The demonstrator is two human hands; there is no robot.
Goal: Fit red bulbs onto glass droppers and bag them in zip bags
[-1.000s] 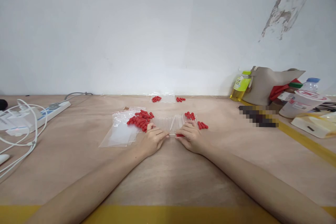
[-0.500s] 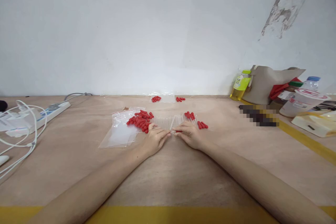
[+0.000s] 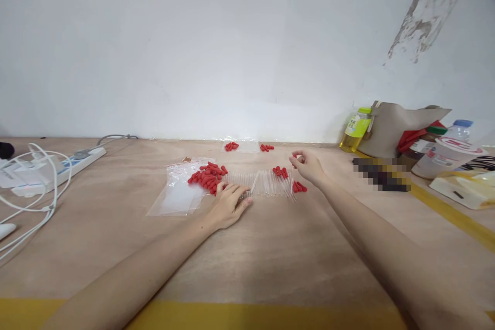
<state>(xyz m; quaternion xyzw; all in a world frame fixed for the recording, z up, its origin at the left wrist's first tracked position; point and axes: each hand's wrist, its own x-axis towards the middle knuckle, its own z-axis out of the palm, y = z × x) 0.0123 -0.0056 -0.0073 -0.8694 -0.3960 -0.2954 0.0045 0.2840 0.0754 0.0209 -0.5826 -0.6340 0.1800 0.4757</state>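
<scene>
Bright, even, soft light with faint shadows; wide-angle bending at edges, one pixelated patch at right.

A: What kind of place is this?
B: Looks like a small makeshift workshop, tbh. Plywood desk (image 3: 270, 247) with yellow tape, bare stained wall (image 3: 232, 46), power strip (image 3: 73, 162) at left, drink bottles (image 3: 353, 129) at right.

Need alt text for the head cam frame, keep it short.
Over a wooden table, the right hand is raised holding a small red cap, while the left hand rests at a row of clear tubes. A pile of red caps lies beside them.
</scene>
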